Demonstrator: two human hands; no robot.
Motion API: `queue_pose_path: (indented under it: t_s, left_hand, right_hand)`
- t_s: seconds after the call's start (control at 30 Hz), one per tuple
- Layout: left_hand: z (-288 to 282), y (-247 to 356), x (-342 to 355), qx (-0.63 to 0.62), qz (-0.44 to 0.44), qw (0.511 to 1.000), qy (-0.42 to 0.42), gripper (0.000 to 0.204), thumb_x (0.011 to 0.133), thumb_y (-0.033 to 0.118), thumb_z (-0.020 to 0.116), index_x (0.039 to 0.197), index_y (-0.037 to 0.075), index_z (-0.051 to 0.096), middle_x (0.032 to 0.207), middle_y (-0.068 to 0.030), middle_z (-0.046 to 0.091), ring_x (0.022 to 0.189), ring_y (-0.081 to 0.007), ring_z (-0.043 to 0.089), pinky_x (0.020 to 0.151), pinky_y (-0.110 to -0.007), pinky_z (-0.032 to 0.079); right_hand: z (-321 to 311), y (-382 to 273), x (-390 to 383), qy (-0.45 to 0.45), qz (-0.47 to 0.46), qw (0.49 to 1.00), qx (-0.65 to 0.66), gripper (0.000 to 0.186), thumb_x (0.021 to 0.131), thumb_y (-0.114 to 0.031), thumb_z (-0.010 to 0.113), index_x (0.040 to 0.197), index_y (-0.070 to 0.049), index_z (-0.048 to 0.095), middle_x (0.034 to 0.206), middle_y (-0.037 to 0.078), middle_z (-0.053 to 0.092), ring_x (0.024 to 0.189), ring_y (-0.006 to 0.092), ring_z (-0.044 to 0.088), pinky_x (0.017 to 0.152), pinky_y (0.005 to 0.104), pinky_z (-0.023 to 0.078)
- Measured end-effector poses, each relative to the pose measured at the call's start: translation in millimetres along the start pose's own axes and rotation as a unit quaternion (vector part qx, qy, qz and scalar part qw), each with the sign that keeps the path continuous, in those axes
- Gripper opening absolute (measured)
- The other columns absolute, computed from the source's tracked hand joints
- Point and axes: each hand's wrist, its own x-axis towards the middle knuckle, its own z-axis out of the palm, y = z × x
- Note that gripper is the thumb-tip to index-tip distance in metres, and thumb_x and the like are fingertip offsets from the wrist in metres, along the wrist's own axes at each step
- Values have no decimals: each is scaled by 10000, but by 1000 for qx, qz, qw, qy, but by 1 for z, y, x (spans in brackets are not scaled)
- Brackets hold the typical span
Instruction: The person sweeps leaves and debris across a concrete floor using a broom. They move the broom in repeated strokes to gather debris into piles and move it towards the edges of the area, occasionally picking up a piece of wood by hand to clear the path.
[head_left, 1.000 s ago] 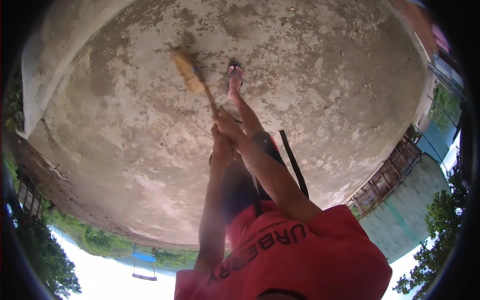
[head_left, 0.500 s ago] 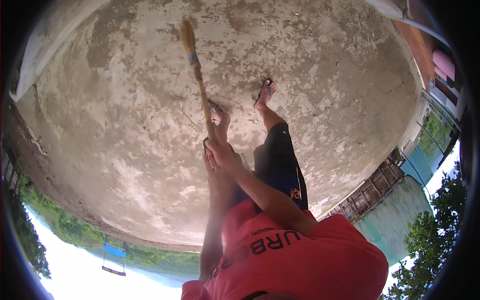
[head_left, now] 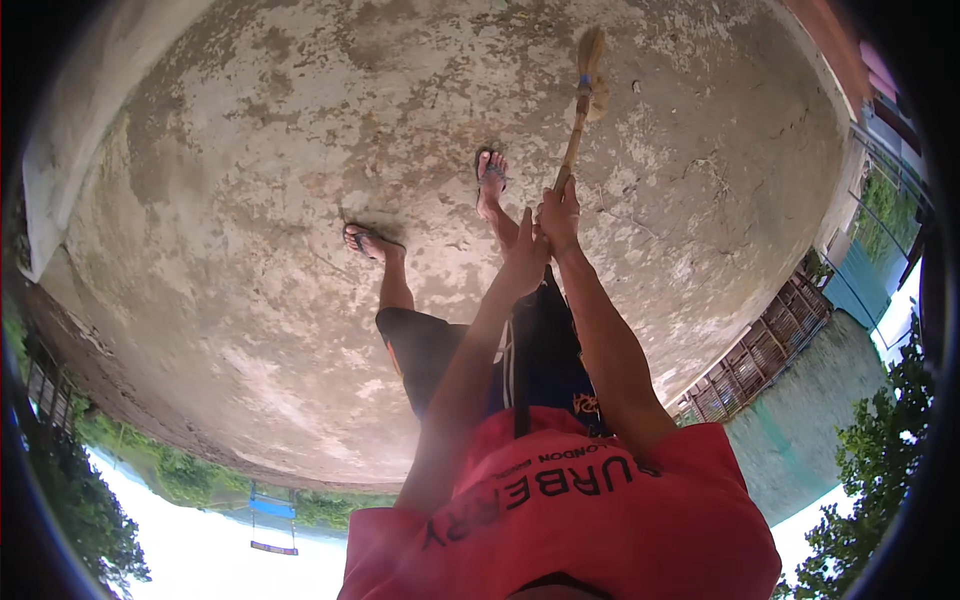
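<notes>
A long-handled broom (head_left: 572, 150) with straw-coloured bristles and a blue band stretches away from me, its head at the far right of centre, over the concrete floor. My right hand (head_left: 558, 217) is wrapped round the handle. Just nearer and to the left, my left hand (head_left: 525, 260) closes on the handle's near end, partly hidden, with one finger pointing up along it. The two hands nearly touch. A pale, blurred patch shows beside the bristles, and I cannot make out what it is.
The worn concrete floor (head_left: 250, 250) spreads all around my sandalled feet (head_left: 490, 180). A low pale wall (head_left: 80, 150) borders the far left. On the right are metal railings (head_left: 885, 185), a slatted wooden fence (head_left: 760, 345) and a greenish wall (head_left: 800, 415).
Both hands and the broom have swung from left to right, the bristle end moving well across the floor. My feet have changed position, with the left one now out to the left.
</notes>
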Motion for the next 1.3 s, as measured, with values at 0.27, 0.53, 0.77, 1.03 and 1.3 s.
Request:
queue_pose_path:
  t_s: [0.27, 0.53, 0.77, 1.03, 1.3]
  left_hand:
    - [-56, 120, -35, -158, -275, 948, -23, 632, 796, -26, 516, 1370, -98, 263, 1216, -327, 387, 1111, -432, 402, 833, -402, 458]
    - [-6, 80, 106, -165, -193, 961, -107, 613, 831, 7, 493, 1383, -87, 244, 1120, -272, 430, 972, -367, 440, 746, -378, 455]
    - [-29, 125, 74, -164, -181, 962, -124, 597, 861, 35, 473, 1394, -76, 227, 1037, -223, 467, 851, -310, 472, 669, -357, 453]
    - [-168, 104, 91, -133, -356, 924, 35, 580, 896, 68, 450, 1406, -65, 209, 941, -168, 510, 713, -245, 510, 582, -333, 450]
    - [-128, 65, 285, -393, -304, 846, -196, 564, 931, 100, 427, 1419, -53, 190, 846, -112, 553, 575, -181, 547, 495, -309, 447]
  right_hand:
    - [15, 39, -116, -301, 18, 943, 142, 691, 919, -193, 552, 1509, -89, 207, 699, 40, 546, 566, 103, 506, 518, 258, 425]
    - [-37, 2, 69, -105, 17, 993, 59, 457, 893, -182, 555, 1337, -98, 490, 755, 89, 615, 587, 155, 563, 553, 325, 489]
    - [-85, 1, 39, 5, -164, 979, -118, 659, 914, -135, 467, 1499, -97, 167, 999, 199, 617, 706, 242, 616, 575, 353, 493]
    - [104, -113, -30, -371, -21, 919, 133, 682, 879, -170, 569, 1483, -55, 275, 851, 161, 643, 658, 201, 606, 628, 325, 489]
    - [-3, -169, 158, 41, 4, 997, 61, 454, 899, -155, 510, 1339, -83, 424, 969, 206, 626, 814, 257, 643, 645, 383, 517]
